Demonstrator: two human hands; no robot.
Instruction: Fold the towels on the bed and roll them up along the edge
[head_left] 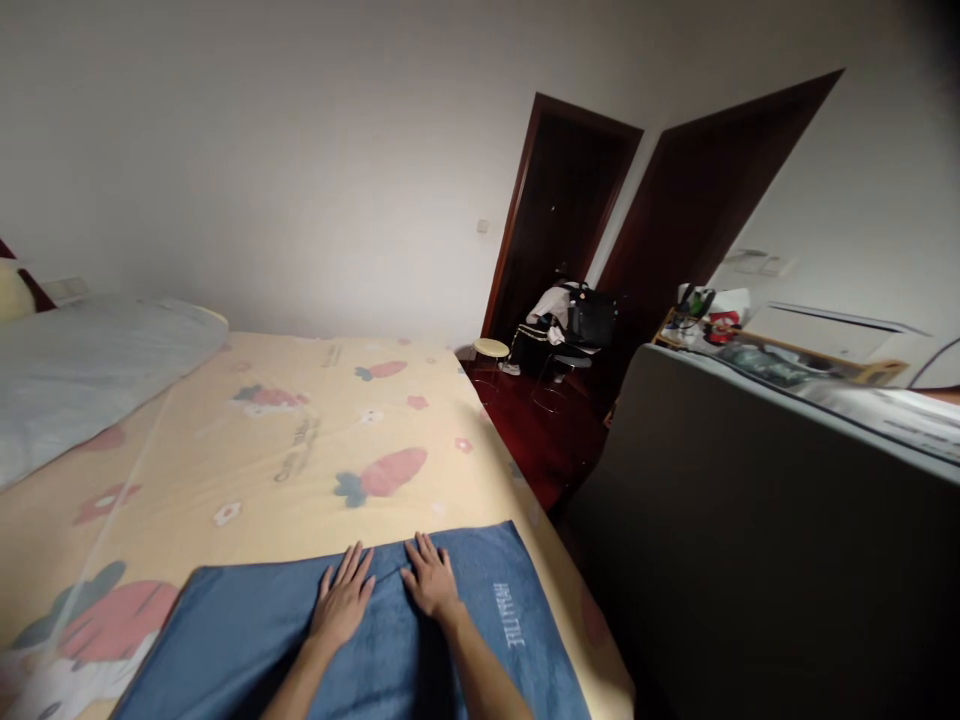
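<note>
A blue towel (247, 610) with white lettering near its right side lies spread over the bed's near end. My left hand (343, 600) rests flat on it close to the far edge, fingers stretched out. Just to the right, my right hand (431, 577) presses on the same cloth with its fingers extended. Small creases show in the towel between the two hands. The towel's near edge runs out of view. Beneath it is a yellow bed sheet (322, 520) printed with carrots and flowers.
A grey quilt (112, 360) lies at the far left of the bed. To the right stands a dark panel (735, 500), with a cluttered desk top (840, 385) behind it. A round stool (491, 348) and a loaded chair (574, 330) stand by the door (562, 200).
</note>
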